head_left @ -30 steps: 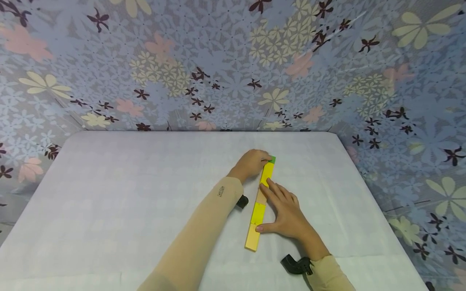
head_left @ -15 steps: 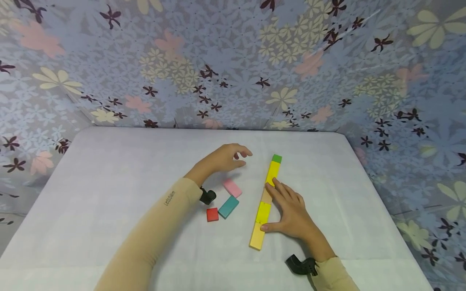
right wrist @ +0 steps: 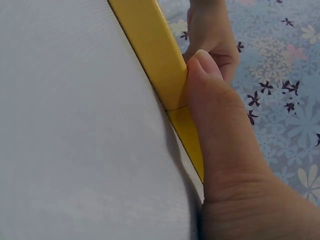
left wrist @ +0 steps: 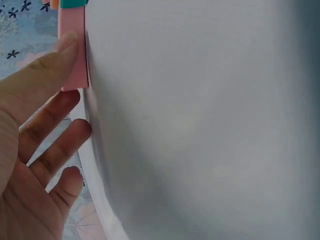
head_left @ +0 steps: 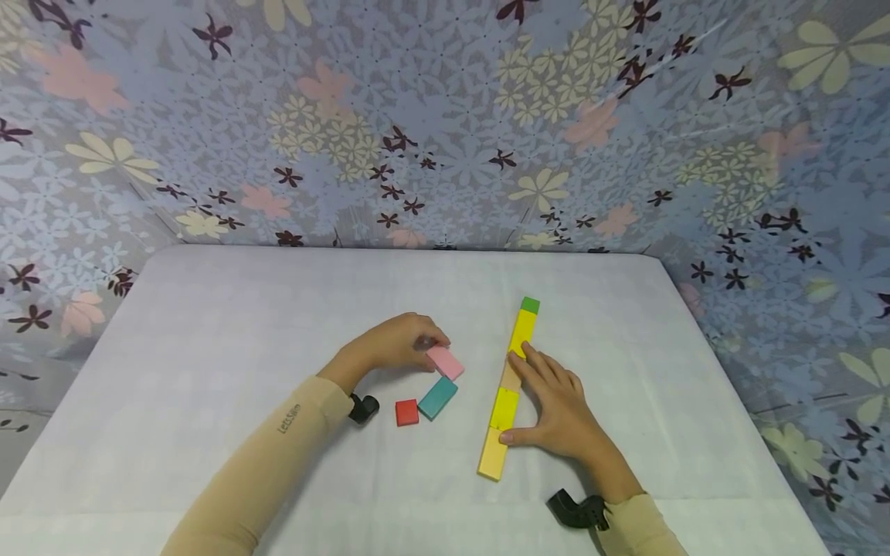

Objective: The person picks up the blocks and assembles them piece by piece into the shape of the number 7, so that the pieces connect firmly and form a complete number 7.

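My left hand (head_left: 396, 342) holds one end of a pink block (head_left: 446, 363) between thumb and fingers; in the left wrist view the thumb lies flat on the pink block (left wrist: 74, 67). Touching its near end is a teal block (head_left: 438, 398), with a small red block (head_left: 407, 412) beside that. My right hand (head_left: 559, 409) lies with spread fingers along a straight row: a green block (head_left: 531, 305), a yellow block (head_left: 521, 328), a tan block (head_left: 510, 377), another yellow block (head_left: 504, 408) and a pale yellow block (head_left: 491, 455). Its thumb (right wrist: 220, 125) touches the row's side in the right wrist view.
A white cloth (head_left: 243, 324) covers the table. Behind and beside it hangs floral fabric (head_left: 445, 131). Black wrist cameras (head_left: 577, 510) sit on both wrists, the left camera (head_left: 364, 408) near the red block.
My left hand has left the green end of the row, moved left and come down onto the pink block. The loose blocks came into sight. My right hand stays at the row.
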`<state>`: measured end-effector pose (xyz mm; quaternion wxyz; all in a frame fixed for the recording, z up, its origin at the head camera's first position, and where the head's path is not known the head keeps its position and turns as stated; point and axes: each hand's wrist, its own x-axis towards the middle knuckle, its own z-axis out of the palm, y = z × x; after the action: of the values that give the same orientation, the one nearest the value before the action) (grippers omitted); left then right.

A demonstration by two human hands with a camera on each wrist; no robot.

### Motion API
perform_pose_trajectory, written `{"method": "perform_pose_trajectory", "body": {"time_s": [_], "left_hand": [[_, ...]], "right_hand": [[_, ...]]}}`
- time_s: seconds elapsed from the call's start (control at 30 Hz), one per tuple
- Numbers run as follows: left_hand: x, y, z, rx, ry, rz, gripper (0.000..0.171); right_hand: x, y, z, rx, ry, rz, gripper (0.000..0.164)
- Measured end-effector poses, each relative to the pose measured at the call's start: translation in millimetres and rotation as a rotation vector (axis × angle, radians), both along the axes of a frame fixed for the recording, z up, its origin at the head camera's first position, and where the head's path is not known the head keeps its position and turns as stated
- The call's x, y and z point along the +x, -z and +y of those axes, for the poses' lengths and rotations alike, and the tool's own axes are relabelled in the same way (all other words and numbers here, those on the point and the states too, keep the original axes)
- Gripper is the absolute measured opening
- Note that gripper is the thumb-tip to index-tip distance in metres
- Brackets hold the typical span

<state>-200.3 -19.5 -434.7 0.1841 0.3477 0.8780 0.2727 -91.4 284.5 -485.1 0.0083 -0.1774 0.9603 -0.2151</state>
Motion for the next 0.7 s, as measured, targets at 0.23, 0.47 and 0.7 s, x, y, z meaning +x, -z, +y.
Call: {"method": "perform_pose_trajectory", "body": {"time_s": [0.23, 0.47, 0.7], "left_hand": [[-7.2, -0.8, 14.1, -0.01, -0.055, 0.043, 0.032], [-22.4, 0.4, 35.3, 0.07, -0.065, 0.195, 0.027], [-42.0, -5.0, 67.3, -0.03, -0.086, 0.225, 0.03]], "right_hand": [[0.5, -0.5, 1.0, 0.009, 0.002, 0.004, 0.122], [0.5, -0.2, 1.8, 0.008, -0.001, 0.005, 0.122], [0.3, -1.2, 2.5, 0.013, 0.001, -0.005, 0.122]]}}
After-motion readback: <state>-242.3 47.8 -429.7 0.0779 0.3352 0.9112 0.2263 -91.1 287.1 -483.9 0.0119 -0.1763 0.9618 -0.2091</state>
